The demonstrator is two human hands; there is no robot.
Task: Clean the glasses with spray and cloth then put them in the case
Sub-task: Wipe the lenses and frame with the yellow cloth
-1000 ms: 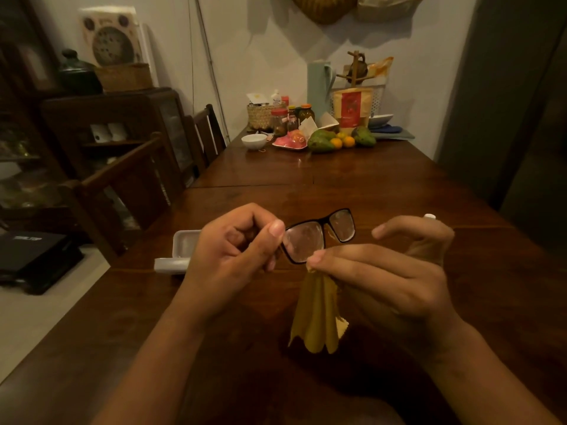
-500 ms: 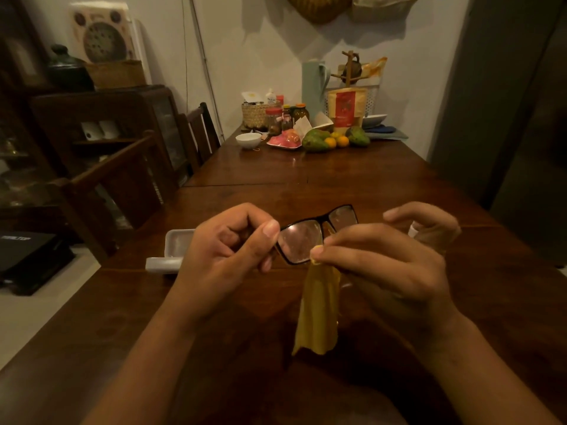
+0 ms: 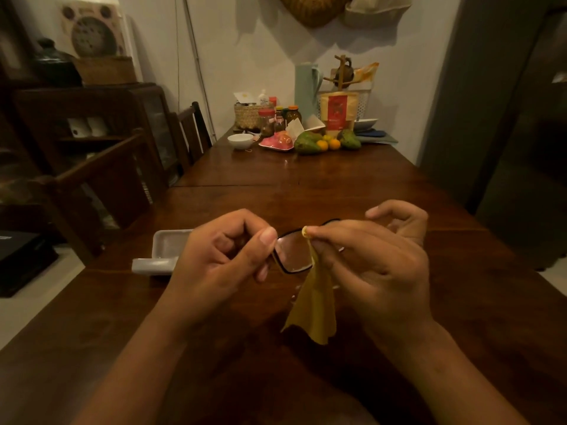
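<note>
Dim wooden table (image 3: 306, 194), near end. Pinches glasses (image 3: 293, 253) at left end with left hand (image 3: 224, 253), frame running left-right above table. Pinches cloth (image 3: 313, 308) onto lens rim with right hand (image 3: 377, 265). Open case (image 3: 167, 250) just left, nearer left hand.

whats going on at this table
A person is cleaning a pair of glasses over a wooden table. The left hand grips the black frame at one end, and the right hand pinches a yellow cloth against the top of a lens, with the rest of the cloth hanging down. The case lies open on the table behind the left hand; the glasses are not yet in it.
</note>
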